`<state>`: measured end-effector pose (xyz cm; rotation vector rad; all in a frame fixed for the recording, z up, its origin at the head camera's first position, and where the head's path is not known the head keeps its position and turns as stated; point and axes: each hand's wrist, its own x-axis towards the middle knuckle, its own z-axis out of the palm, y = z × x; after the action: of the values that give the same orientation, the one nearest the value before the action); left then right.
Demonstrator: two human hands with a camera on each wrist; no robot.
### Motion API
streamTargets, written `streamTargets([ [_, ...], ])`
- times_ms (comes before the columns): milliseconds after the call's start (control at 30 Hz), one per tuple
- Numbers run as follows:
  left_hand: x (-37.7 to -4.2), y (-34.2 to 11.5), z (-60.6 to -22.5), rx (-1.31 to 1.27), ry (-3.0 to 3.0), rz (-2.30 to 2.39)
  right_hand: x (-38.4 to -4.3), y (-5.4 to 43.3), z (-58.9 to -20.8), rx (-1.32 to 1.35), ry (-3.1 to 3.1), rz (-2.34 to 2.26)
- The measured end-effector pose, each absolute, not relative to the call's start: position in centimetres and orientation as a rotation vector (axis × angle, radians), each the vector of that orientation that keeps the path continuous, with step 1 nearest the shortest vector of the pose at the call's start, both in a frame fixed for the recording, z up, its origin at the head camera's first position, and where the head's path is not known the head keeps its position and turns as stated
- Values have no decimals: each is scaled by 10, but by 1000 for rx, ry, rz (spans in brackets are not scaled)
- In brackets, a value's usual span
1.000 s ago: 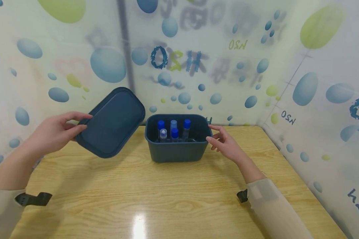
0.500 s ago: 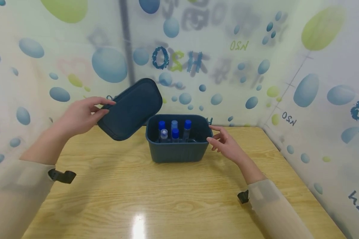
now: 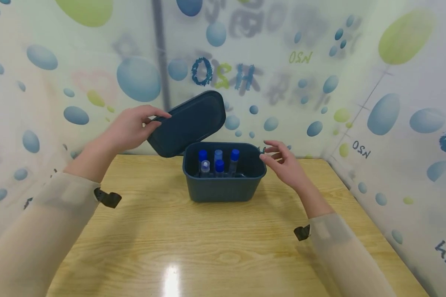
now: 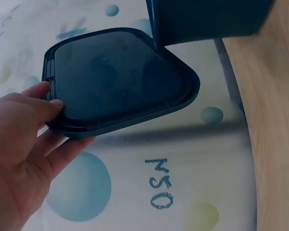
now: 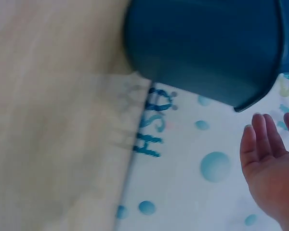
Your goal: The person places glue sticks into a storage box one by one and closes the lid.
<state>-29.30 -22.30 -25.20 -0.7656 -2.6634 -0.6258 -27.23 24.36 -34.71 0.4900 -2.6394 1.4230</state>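
Note:
A dark blue lid (image 3: 193,121) is tilted in the air at the upper left of the matching dark blue box (image 3: 223,190). My left hand (image 3: 135,126) pinches the lid's left end between thumb and fingers; the left wrist view shows the thumb on the lid's inner side (image 4: 115,77). Inside the lidless box stand several small clear bottles, most with blue caps (image 3: 234,155). My right hand (image 3: 285,164) is beside the box's right rim, fingers loosely bent and holding nothing. In the right wrist view a gap shows between the fingertips and the box (image 5: 207,48).
The box stands on a wooden table (image 3: 208,247) near its back edge. Behind and to the right hangs a pale curtain-like wall (image 3: 301,24) printed with blue and green drops. Dark straps (image 3: 107,198) sit at both wrists.
My left hand has carried the lid rightward and up, from the box's left to over its left rear corner. My right hand has lifted slightly off the box's right rim.

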Motion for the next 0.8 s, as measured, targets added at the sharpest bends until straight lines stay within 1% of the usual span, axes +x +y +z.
streamTargets([
  [333, -306, -186, -244, -879, -2594, -615, -284, 216, -308, 487, -2525, 1392],
  [800, -308, -147, -246, -1135, -2386, -426, -299, 201, -281, 482, -2444, 1412],
])
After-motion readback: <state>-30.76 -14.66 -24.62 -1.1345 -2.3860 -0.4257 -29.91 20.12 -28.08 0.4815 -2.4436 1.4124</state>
